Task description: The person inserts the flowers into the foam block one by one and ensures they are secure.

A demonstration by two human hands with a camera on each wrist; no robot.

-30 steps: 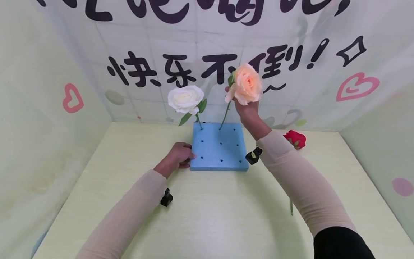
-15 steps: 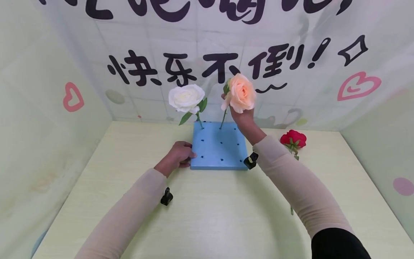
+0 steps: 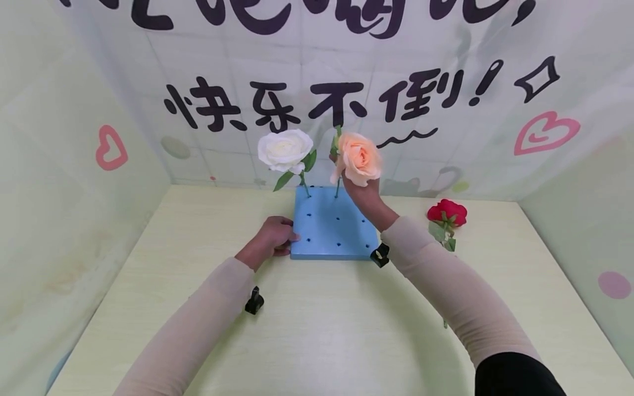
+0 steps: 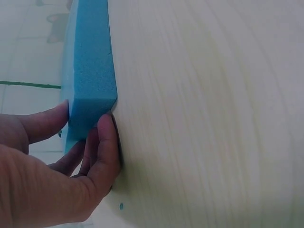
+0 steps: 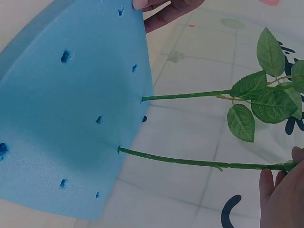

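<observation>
A blue foam board [image 3: 324,234] dotted with small holes lies on the table. My left hand [image 3: 274,236] grips its left edge, thumb on the top face and fingers curled against the side, as the left wrist view shows. With my right hand [image 3: 365,193] I pinch the stem [image 5: 190,162] of a peach artificial rose [image 3: 360,158] high up, just under its bloom. The lower end of that stem stands in a hole in the board's back row. To its left, a white artificial rose [image 3: 285,150] stands upright in another back-row hole.
A red artificial rose [image 3: 447,213] lies on the table [image 3: 317,330] to the right, its stem partly hidden under my right sleeve. A printed cloth backdrop [image 3: 238,159] rises close behind the board, with more cloth at both sides.
My right hand and the peach rose have moved down and to the left, the bloom now lower over the board. More of the red rose shows. My left hand stays on the board.
</observation>
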